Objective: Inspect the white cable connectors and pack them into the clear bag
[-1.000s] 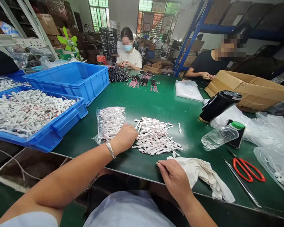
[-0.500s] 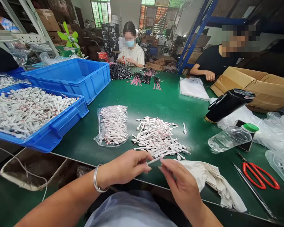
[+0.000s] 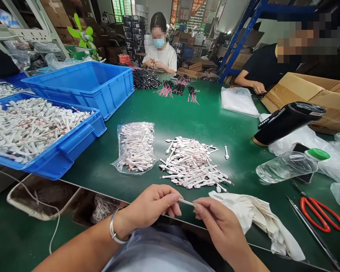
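Between my two hands, at the table's near edge, is a thin white strip-like piece [image 3: 186, 202]. My left hand [image 3: 155, 202], with a silver bangle at the wrist, pinches one end of it. The other end is pinched by my right hand [image 3: 217, 217]. Just beyond lies a loose pile of similar white pieces with reddish wire ends [image 3: 192, 162], and one piece [image 3: 226, 152] rests apart to its right. Left of the pile, a clear plastic bag [image 3: 136, 147] is filled with such pieces. The fingers hide both ends of the held piece.
A blue bin [image 3: 82, 145] of white pieces and another blue bin [image 3: 113, 96] stand left. On the right are a black tumbler [image 3: 286, 122], a water bottle [image 3: 286, 166], red-handled scissors [image 3: 314, 211], tweezers [image 3: 311, 230] and a crumpled cloth [image 3: 255, 211]. Two people sit across the table.
My left fingers have closed onto the strip, and my right fingers now pinch its other end more tightly. The strip's slant has reversed. The whole view has shifted slightly.
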`<state>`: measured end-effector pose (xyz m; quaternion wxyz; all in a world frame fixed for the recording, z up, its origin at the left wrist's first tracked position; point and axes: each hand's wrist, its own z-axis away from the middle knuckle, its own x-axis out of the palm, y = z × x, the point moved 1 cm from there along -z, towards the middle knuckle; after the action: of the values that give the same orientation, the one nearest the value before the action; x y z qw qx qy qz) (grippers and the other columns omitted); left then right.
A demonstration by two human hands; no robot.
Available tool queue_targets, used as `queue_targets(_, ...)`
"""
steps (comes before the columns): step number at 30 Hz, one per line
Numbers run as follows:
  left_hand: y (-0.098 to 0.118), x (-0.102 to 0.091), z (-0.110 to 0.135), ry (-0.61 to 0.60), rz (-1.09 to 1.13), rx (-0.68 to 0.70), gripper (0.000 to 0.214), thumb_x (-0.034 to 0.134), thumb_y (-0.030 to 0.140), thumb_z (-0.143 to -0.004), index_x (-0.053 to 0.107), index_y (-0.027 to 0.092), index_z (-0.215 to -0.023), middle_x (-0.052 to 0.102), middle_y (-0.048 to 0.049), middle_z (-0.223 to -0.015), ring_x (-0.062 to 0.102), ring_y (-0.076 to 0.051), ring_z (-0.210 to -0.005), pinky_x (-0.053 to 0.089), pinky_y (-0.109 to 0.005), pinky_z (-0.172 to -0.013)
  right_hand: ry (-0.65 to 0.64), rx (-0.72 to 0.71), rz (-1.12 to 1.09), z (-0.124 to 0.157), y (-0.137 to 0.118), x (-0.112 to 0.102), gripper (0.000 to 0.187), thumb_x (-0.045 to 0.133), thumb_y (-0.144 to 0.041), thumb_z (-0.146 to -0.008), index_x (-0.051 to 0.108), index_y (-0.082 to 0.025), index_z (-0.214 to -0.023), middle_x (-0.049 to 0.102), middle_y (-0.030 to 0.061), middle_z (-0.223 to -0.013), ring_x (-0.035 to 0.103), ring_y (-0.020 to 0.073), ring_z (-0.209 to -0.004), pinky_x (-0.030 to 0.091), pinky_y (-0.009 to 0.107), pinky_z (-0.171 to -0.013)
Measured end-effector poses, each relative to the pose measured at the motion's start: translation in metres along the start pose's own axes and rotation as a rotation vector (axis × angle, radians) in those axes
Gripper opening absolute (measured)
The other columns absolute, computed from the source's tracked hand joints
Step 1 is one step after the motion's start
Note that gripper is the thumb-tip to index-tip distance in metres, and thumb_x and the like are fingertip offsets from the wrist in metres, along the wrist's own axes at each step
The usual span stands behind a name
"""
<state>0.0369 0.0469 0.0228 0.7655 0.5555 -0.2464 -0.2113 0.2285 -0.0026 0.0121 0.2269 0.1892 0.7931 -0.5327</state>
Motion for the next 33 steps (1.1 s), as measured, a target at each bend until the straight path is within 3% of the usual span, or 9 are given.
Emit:
queue_targets(4, -0.008, 0.007, -0.004, 0.085, 0.106, -0.104, 0.039, 0.055, 0.051, -0.077, 0.060, 0.013, -0.073, 0.059, -0.0015, -0.057, 0.048, -0.007, -0.046, 0.028, -0.018, -0.044, -0.150, 0.399, -0.236, 0.001, 0.001, 0.004, 0.034, 0.042, -0.044, -0.089, 0.053, -0.019, -0.069, 0.053, -0.0022, -0.059, 0.052, 0.0108, -0.054, 0.043, 0.021, -0.050)
queue_targets(8, -0.013, 0.012, -0.006, 0.167, 0.192, -0.104, 0.040, 0.058, 0.052, -0.076, 0.059, 0.012, -0.072, 0.055, 0.0006, -0.053, 0.043, -0.006, -0.044, 0.026, -0.018, -0.043, -0.237, 0.495, -0.340, 0.004, -0.002, 0.012, 0.037, 0.039, -0.048, -0.089, 0.048, -0.019, -0.069, 0.049, -0.0033, -0.059, 0.048, 0.0097, -0.053, 0.040, 0.021, -0.050)
queue_targets(10, -0.014, 0.014, -0.005, 0.236, 0.228, -0.071, 0.039, 0.059, 0.051, -0.075, 0.059, 0.012, -0.072, 0.050, 0.0032, -0.051, 0.038, -0.005, -0.045, 0.024, -0.018, -0.044, -0.302, 0.444, -0.333, 0.007, -0.006, 0.016, 0.034, 0.038, -0.045, -0.091, 0.048, -0.020, -0.070, 0.051, -0.0027, -0.062, 0.049, 0.0100, -0.055, 0.041, 0.021, -0.053)
queue_targets(14, -0.013, 0.016, -0.004, 0.353, 0.362, -0.004, 0.039, 0.061, 0.051, -0.074, 0.053, 0.014, -0.065, 0.039, 0.0060, -0.051, 0.032, -0.005, -0.047, 0.025, -0.017, -0.044, -0.463, 0.204, -0.139, 0.003, -0.008, 0.015, 0.025, 0.039, -0.032, -0.092, 0.056, -0.021, -0.079, 0.058, -0.0008, -0.071, 0.054, 0.0121, -0.066, 0.044, 0.023, -0.062)
queue_targets(19, -0.007, 0.015, -0.002, 0.283, 0.598, -0.149, 0.032, 0.057, 0.047, -0.077, 0.047, 0.017, -0.073, 0.052, 0.0009, -0.070, 0.050, -0.009, -0.058, 0.042, -0.021, -0.053, -0.139, 0.008, 0.485, -0.037, 0.020, -0.002, 0.018, 0.042, -0.018, -0.089, 0.060, -0.018, -0.092, 0.059, 0.0076, -0.088, 0.051, 0.0217, -0.086, 0.042, 0.035, -0.076)
queue_targets(21, -0.006, 0.014, 0.000, 0.267, 0.603, -0.184, 0.027, 0.055, 0.043, -0.079, 0.048, 0.017, -0.079, 0.053, -0.0001, -0.073, 0.050, -0.009, -0.058, 0.040, -0.019, -0.050, -0.143, -0.038, 0.625, -0.055, 0.030, -0.005, 0.017, 0.047, -0.014, -0.085, 0.061, -0.019, -0.093, 0.057, 0.0087, -0.090, 0.049, 0.0232, -0.087, 0.042, 0.036, -0.075)
queue_targets(26, -0.008, 0.010, 0.004, 0.282, 0.447, -0.133, 0.023, 0.058, 0.036, -0.078, 0.047, 0.016, -0.078, 0.049, 0.0017, -0.069, 0.040, -0.005, -0.052, 0.022, -0.015, -0.040, -0.209, -0.112, 0.661, -0.071, 0.032, -0.007, 0.019, 0.048, -0.013, -0.083, 0.060, -0.021, -0.070, 0.055, 0.0062, -0.083, 0.047, 0.0214, -0.081, 0.040, 0.034, -0.073)
queue_targets(29, -0.012, 0.009, 0.005, 0.327, 0.198, -0.010, 0.017, 0.059, 0.030, -0.077, 0.050, 0.016, -0.079, 0.046, 0.0038, -0.065, 0.038, -0.006, -0.054, 0.029, -0.016, -0.047, -0.138, -0.019, 0.445, -0.061, 0.022, -0.009, 0.017, 0.048, -0.020, -0.085, 0.058, -0.021, -0.071, 0.056, 0.0048, -0.078, 0.048, 0.0193, -0.076, 0.040, 0.032, -0.070)
queue_targets(33, -0.017, 0.016, 0.002, 0.363, -0.187, 0.215, 0.029, 0.065, 0.022, -0.073, 0.056, 0.019, -0.099, 0.055, -0.0010, -0.088, 0.047, -0.009, -0.069, 0.039, -0.020, -0.061, -0.100, 0.426, -0.324, -0.037, 0.006, 0.000, 0.019, 0.057, -0.038, -0.081, 0.055, -0.020, -0.074, 0.054, -0.0008, -0.067, 0.047, 0.0129, -0.061, 0.038, 0.025, -0.055)
